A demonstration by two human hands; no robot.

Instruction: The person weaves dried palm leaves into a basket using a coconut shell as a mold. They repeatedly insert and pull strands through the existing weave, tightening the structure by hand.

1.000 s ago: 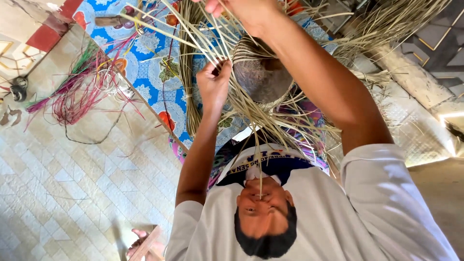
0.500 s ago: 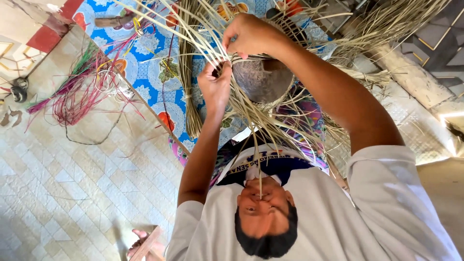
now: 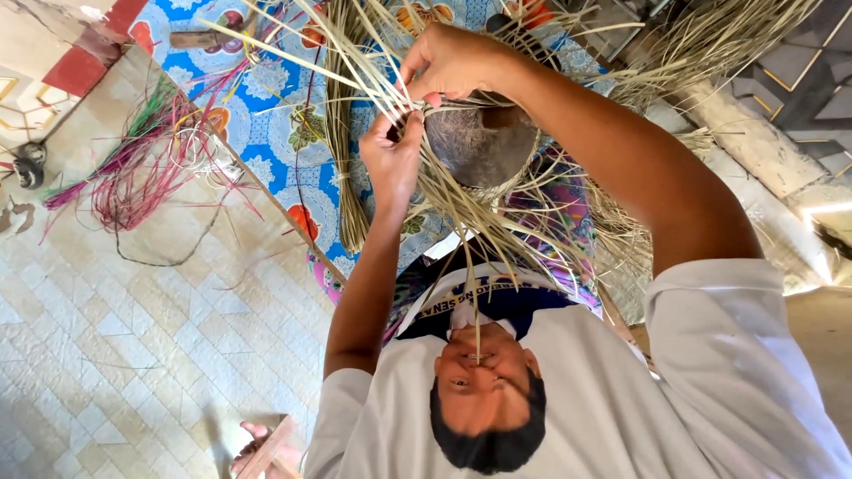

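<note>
— What do we have in the hands?

— We see both on the pale straw strands (image 3: 461, 213) that fan out from a round woven piece (image 3: 484, 146). It sits just beyond the person's chest, between the two forearms. The right hand (image 3: 453, 62) is at the upper edge of it, with thumb and fingertips pinched together on a few strands.

— And the left hand?

— The left hand (image 3: 390, 164) is just below and beside the right one, touching the rim of the round woven piece. Its fingers are curled nearly closed around strands that cross its palm. We cannot tell just which strands each hand grips, since they overlap thickly there.

— What lies around it?

— Under the work we see a blue flowered cloth (image 3: 266, 115), with a tied bundle of straw (image 3: 342, 168) lying on it beside the left wrist. Well apart, on the pale tiled floor (image 3: 106, 346), is a loose tangle of pink and green strands (image 3: 133, 182). More dry straw (image 3: 710, 44) is heaped beyond the right arm.
</note>
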